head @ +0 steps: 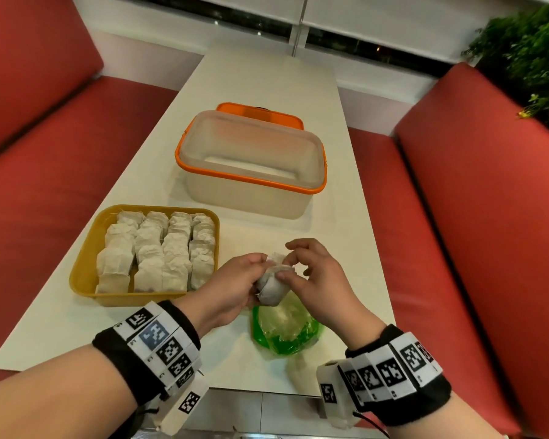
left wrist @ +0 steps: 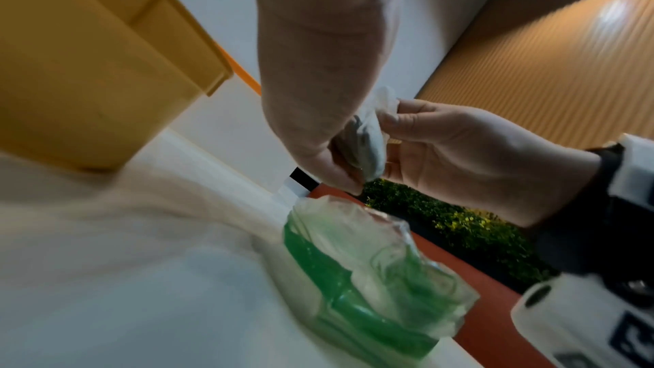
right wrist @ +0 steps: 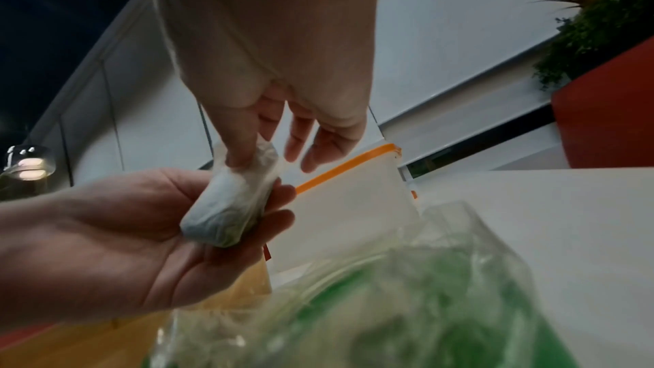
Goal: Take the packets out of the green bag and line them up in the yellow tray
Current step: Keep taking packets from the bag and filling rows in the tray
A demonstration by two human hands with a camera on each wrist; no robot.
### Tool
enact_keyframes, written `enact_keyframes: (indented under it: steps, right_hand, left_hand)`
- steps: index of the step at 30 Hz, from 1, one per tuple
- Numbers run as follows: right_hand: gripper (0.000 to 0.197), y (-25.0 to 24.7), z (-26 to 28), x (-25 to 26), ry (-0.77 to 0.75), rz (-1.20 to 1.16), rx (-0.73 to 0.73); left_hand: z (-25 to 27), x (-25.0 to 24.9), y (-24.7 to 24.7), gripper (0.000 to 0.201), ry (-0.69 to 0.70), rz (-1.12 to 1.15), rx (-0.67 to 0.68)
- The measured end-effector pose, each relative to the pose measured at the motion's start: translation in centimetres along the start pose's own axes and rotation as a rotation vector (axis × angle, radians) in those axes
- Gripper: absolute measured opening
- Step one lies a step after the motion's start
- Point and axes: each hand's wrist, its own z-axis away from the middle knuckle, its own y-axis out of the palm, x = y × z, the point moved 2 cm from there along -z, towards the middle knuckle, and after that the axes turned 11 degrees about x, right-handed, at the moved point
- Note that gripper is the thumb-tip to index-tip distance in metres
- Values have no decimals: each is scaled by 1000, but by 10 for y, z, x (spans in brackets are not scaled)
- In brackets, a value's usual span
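**Packet held over the bag**

Red benches (head: 488,201) flank the white table (head: 267,90). From my head view, my left hand (head: 225,289) cradles a packet (head: 271,288) while my right hand (head: 317,274) pinches its top, above the green bag (head: 286,331). Beside it, the yellow tray (head: 86,267) holds rows of packets; an orange-rimmed tub (head: 251,166) stands beyond. My left wrist view shows both hands gripping it. My right wrist view shows it lying on my left fingers (right wrist: 279,220).
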Motion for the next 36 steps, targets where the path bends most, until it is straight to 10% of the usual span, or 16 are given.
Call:
enact_keyframes:
  steps: [8, 25, 36]
  right_hand:
    - [8, -4, -17, 14, 156, -194, 61]
    - [10, 3, -48, 74, -52, 143, 44]
    - [12, 72, -78, 128, 10, 58, 86]
  left_hand:
    - [9, -5, 7, 31, 18, 149, 213]
    - [39, -40, -40, 18, 115, 33, 123]
    - [81, -45, -111, 33, 191, 19, -168]
